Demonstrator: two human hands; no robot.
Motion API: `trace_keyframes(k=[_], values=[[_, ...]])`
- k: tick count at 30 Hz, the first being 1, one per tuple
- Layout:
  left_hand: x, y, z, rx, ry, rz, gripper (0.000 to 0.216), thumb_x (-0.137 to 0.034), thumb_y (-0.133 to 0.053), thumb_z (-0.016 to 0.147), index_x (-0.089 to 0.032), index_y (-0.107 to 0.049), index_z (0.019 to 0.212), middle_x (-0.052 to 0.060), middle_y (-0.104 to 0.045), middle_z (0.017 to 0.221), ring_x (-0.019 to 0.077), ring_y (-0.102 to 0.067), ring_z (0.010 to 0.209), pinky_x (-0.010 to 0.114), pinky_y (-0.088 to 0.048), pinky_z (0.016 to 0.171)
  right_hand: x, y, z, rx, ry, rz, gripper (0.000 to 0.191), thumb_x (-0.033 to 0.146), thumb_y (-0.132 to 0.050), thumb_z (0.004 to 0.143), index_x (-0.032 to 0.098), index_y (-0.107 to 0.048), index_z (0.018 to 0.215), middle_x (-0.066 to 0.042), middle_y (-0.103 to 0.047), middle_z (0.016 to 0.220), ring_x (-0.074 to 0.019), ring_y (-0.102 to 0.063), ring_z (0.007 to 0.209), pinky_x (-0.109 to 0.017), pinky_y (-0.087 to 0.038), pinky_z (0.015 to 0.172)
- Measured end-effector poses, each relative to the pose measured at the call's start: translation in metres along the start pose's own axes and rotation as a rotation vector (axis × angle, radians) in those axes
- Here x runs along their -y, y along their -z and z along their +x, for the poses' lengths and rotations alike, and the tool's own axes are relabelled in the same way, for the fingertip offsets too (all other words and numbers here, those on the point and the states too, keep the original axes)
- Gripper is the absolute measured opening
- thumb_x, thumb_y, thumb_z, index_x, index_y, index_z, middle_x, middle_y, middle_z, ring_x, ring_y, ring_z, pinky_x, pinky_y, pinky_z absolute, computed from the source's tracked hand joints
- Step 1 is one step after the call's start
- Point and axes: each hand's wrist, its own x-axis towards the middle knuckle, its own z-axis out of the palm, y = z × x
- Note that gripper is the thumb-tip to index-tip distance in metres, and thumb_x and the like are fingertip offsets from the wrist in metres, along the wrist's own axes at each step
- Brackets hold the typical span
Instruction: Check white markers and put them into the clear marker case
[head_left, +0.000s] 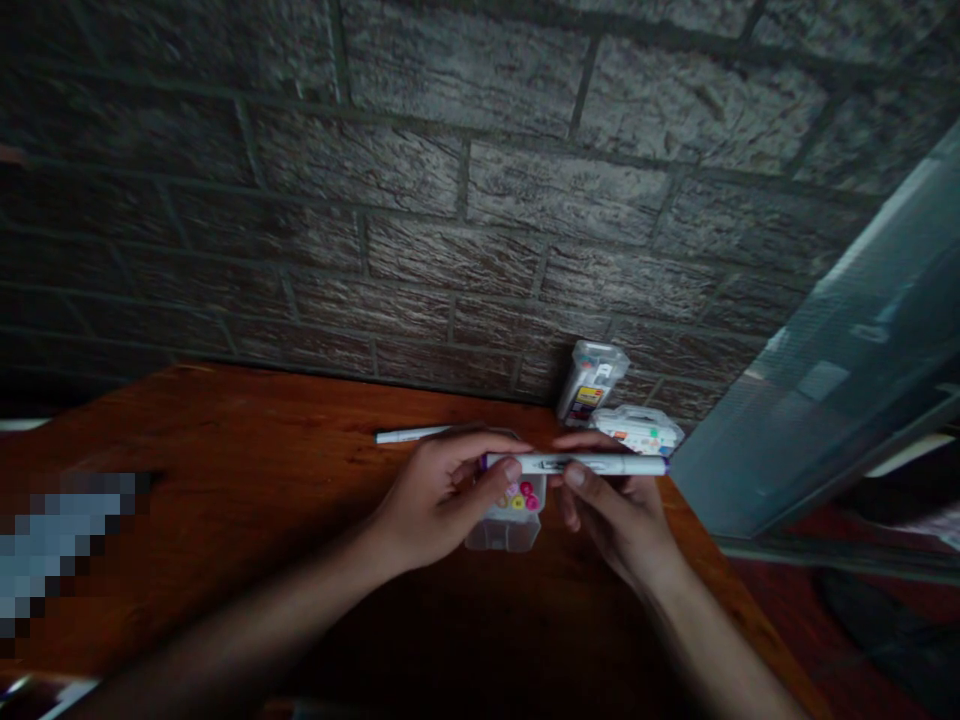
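I hold a white marker point(626, 465) with purple ends level above the table, my left hand point(442, 492) pinching it near one end, my right hand point(624, 508) pinching it around the middle. Below sits a clear box point(501, 533) with coloured round pieces, perhaps caps or beads; the light is too dim to tell. Beyond lies another pen point(409, 435); a tall clear case point(592, 382) stands near the brick wall point(457, 270).

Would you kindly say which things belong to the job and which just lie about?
Probably the job:
white marker with purple ends, held
open clear plastic box of coloured pieces

Probably lying about:
white dark-ended marker
tall clear plastic case
low whitish plastic case
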Motion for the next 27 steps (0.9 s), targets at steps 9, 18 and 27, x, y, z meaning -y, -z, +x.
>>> trace_keyframes(k=[9,18,27], values=[[0.021,0.018,0.019,-0.174,0.054,-0.257,0.018,-0.038,-0.079,0.091,-0.022,-0.084,0.097,-0.002,-0.054,0.056,0.0107,-0.048,0.051,0.024,-0.039,0.048,0.008,0.013,0.011,-0.041,-0.003,0.023,0.020,0.033,-0.085,0.082,0.021,-0.086,0.098,-0.008,-0.082,0.075,-0.0136,-0.062,0.045,-0.023,-0.049,0.038],[0.020,0.016,0.017,-0.180,0.064,-0.338,0.013,-0.033,-0.079,0.089,-0.024,-0.085,0.095,-0.002,-0.054,0.060,0.0102,-0.047,0.053,0.023,-0.040,0.049,0.004,0.015,0.013,-0.051,0.016,0.026,0.019,0.030,-0.083,0.082,0.023,-0.088,0.099,-0.008,-0.084,0.077,-0.0145,-0.063,0.045,-0.024,-0.048,0.038],[0.027,0.019,0.015,-0.191,0.057,-0.206,0.014,-0.031,-0.084,0.088,-0.022,-0.086,0.098,0.002,-0.069,0.067,0.0093,-0.051,0.052,0.022,-0.038,0.047,-0.002,0.017,0.012,-0.041,0.066,-0.044,0.021,0.032,-0.084,0.085,0.024,-0.087,0.104,-0.006,-0.083,0.077,-0.0138,-0.063,0.046,-0.024,-0.049,0.040]])
